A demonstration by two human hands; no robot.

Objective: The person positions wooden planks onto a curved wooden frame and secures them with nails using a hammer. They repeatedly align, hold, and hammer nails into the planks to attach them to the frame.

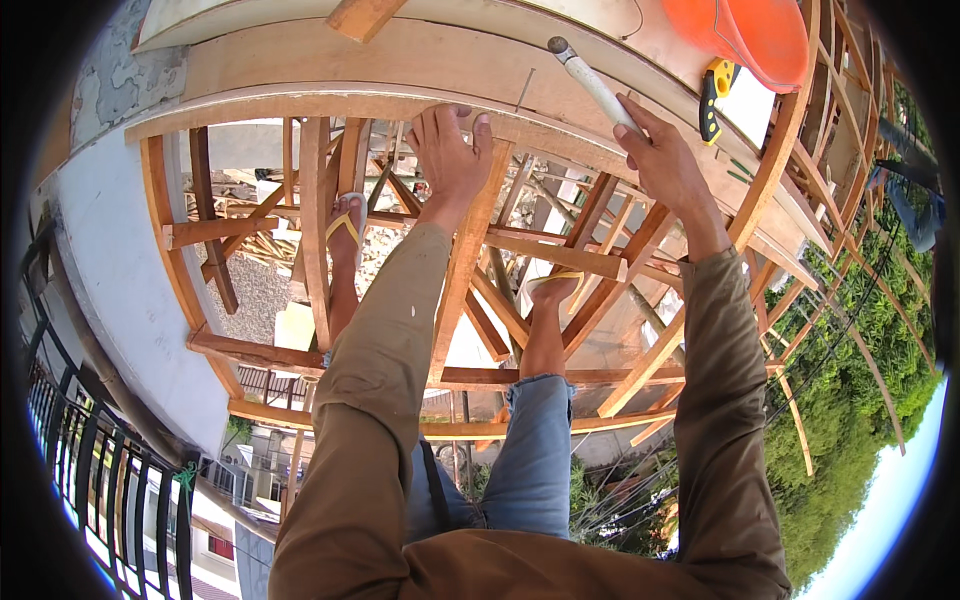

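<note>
My left hand (452,158) rests on the near edge of a long curved-looking wooden beam (300,105), where a sloping rafter (472,250) meets it. Its fingers lie forward over the wood with the thumb apart. My right hand (660,160), raised over the boards to the right, is closed round a pale rod-like handle with a dark rounded end, which looks like a hammer (597,88). Its fingers partly hide the near end. Between the hands, farther off, a thin nail (525,90) stands up from a wide board (420,60).
An orange bucket (750,40) and a yellow-and-black handled tool (714,100) are at the far right. Below, my feet in yellow-strapped sandals (345,222) stand among open wooden framing, with gaps down to rubble. A white wall (135,290) and black railing (90,440) are left.
</note>
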